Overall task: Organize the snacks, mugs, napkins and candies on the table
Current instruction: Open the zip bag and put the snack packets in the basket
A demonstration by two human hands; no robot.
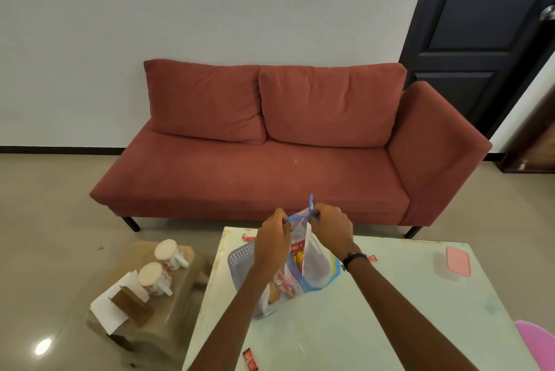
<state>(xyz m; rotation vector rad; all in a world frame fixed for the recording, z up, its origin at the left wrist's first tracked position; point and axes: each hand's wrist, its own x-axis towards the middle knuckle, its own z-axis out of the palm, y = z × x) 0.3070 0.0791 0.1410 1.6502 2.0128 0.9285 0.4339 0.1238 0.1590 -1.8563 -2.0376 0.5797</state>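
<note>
Head view: red sofa (255, 166) far against wall. Pale table (375, 310) near right, low brown stool (168, 304) left of it. On table: lilac basket (238, 262), clear zip bag (312, 268) of snacks upright beside it. Left hand (271, 238) and right hand (332, 228) both closed, pinching bag's blue top edge from either side. Pink lid (458, 261) far right. Two floral mugs (163, 265) on stool, napkins (111, 307) in wooden holder (132, 306) near them. Red candies (250, 360) scattered on table.
</note>
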